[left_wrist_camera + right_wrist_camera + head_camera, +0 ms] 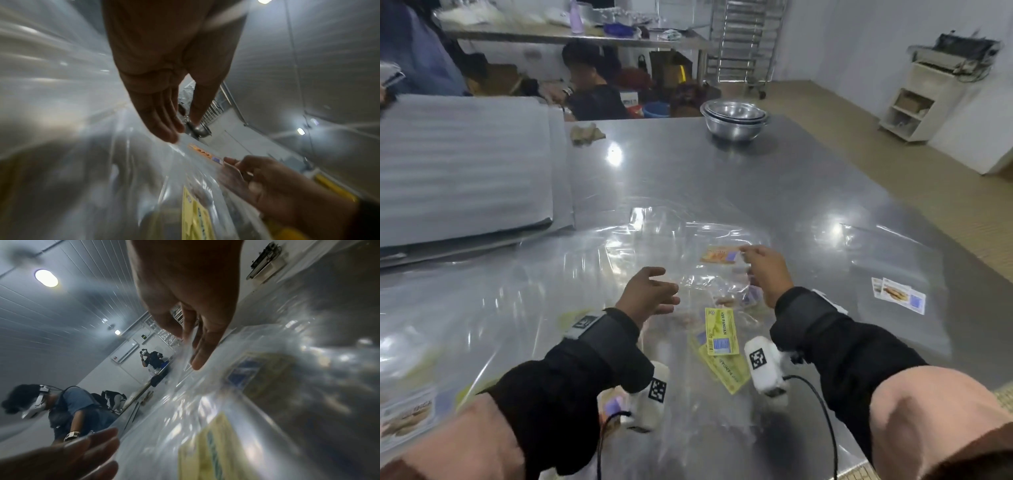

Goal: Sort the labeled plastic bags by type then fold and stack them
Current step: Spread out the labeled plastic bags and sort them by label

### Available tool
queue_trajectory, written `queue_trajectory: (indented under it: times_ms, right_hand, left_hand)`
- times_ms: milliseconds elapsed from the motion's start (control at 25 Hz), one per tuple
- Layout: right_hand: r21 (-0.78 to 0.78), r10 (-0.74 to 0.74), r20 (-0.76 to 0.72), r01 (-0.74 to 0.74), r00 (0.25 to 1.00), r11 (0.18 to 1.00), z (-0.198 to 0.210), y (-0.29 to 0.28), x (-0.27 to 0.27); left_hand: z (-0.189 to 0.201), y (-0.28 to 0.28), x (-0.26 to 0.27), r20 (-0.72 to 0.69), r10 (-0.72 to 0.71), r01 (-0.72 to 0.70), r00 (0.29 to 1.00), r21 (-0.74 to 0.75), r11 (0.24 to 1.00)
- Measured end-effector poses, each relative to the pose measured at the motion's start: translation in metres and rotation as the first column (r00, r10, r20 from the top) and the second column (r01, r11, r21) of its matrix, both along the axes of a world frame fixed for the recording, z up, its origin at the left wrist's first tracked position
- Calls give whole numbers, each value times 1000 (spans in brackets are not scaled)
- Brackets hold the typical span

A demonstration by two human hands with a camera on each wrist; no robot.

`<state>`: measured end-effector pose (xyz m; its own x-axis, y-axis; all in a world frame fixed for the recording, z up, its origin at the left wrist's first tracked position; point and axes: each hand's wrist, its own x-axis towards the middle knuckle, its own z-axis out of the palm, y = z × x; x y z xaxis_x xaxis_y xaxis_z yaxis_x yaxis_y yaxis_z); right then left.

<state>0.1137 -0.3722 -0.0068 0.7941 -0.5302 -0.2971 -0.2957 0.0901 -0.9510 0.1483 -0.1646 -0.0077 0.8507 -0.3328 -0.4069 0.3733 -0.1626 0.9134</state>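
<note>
Two hands are working over a loose heap of clear plastic bags [654,246] on the steel desk [722,178]. My right hand [767,270] is pinching the corner of a bag by its orange label [720,255], lifting it just beyond my fingers. My left hand [650,294] is hovering released, fingers spread, close to the left of the right one and holding nothing. Below and between my wrists the green-labeled bags [719,330] are lying in a small overlapping pile; well off to the right of my right hand a started pile [899,294] with pastry labels is lying flat. I am judging this as the sorting step: next I am needing the left hand to catch the film's other edge so the bag comes free without dragging its neighbours.
</note>
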Motion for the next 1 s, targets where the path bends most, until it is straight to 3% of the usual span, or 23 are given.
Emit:
queue_trajectory:
  times_ms: [80, 160, 200, 360, 520, 720, 1000]
  right_hand:
    - [-90, -34, -3, 34, 999, 995, -11, -28, 16]
    - [-170, -95, -25, 89, 995, 981, -21, -60, 36]
    - [-224, -123, -42, 111, 991, 968, -24, -77, 44]
    - [-398, -123, -143, 57, 982, 916, -31, -140, 72]
    - [-419, -104, -152, 31, 983, 907, -42, -190, 95]
    - [-481, -147, -240, 14, 960, 877, -42, -226, 104]
    - [-490, -139, -330, -43, 934, 871, -38, -224, 101]
  left_hand:
    - [-7, -16, 3, 241, -127, 62, 962, 260, 964]
    - [-11, -31, 8, 426, -274, 20, 862, 512, 859]
    - [-13, -38, 12, 452, -336, -9, 827, 608, 794]
    - [-21, -55, 23, 256, -534, 52, 806, 868, 495]
    - [-24, -68, 22, 55, -574, 157, 817, 936, 314]
    - [-28, -72, 21, -50, -571, 206, 819, 956, 211]
    - [-27, -72, 15, -28, -540, 206, 841, 940, 272]
